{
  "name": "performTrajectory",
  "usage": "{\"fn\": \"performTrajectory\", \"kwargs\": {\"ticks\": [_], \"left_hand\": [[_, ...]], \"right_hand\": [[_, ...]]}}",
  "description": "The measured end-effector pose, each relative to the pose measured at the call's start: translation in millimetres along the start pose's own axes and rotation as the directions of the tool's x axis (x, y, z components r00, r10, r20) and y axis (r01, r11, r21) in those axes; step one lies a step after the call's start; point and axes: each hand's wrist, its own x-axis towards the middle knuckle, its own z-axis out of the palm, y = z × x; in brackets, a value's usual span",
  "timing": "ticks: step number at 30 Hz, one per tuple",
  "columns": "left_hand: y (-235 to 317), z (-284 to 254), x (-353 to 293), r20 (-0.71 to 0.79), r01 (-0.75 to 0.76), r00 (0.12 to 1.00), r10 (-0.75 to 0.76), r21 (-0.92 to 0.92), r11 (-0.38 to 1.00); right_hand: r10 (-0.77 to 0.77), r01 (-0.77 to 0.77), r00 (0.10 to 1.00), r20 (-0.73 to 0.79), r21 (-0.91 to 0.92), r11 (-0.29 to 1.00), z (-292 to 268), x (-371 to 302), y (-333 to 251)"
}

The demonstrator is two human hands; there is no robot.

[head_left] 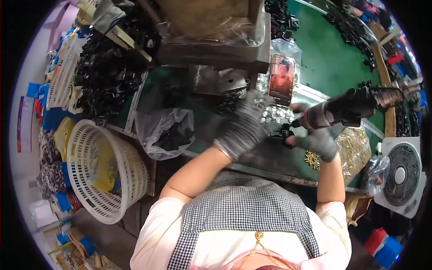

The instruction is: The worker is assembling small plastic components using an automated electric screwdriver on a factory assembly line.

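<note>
My left hand (245, 128), in a grey striped glove, is smeared by motion over the bench. Its fingers reach beside a cluster of small round silver parts (275, 112); whether they grasp anything is unclear. My right hand (317, 145), also gloved with bare fingertips, lies partly behind a dark power screwdriver (335, 111). The tool covers most of its fingers, so its grip cannot be made out. Between my hands sits a small black part (282, 133), close to the thumb of the right hand. Just nearer lies a little pile of brass-coloured screws (311, 159).
A phone (281, 80) stands beyond the silver parts. At left are a clear bag of black parts (167, 135), a white basket (128, 175) and a heap of black parts (108, 74). A bag of screws (353, 150) and a fan (400, 175) are right.
</note>
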Motion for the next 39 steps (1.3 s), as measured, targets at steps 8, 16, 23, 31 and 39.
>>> {"fn": "performTrajectory", "kwargs": {"ticks": [8,16,23,31,39], "left_hand": [[-167.4,-161.6,-21.5,-0.264,0.457,0.878,-0.399,0.709,0.537],[-53.0,-134.3,4.5,0.156,0.384,0.852,-0.500,0.462,0.799],[-9.8,-102.6,-37.8,0.505,0.031,0.664,-0.552,0.719,0.694],[-6.1,-107.8,-47.5,0.469,0.231,0.676,-0.568,0.597,0.769],[-16.5,-107.3,-67.7,0.383,0.267,0.772,-0.507,0.529,0.806]], "right_hand": [[0.218,-0.347,0.931,-0.294,-0.520,0.780,-23.4,8.6,8.2],[0.258,-0.138,0.944,0.204,-0.469,0.873,69.6,11.3,-4.0],[0.233,-0.084,0.942,0.240,-0.503,0.860,80.1,17.5,-0.2],[0.183,-0.013,0.946,0.269,-0.532,0.847,112.6,44.2,-10.1],[0.327,-0.007,0.861,0.391,-0.633,0.774,104.0,58.0,-12.5]]}}
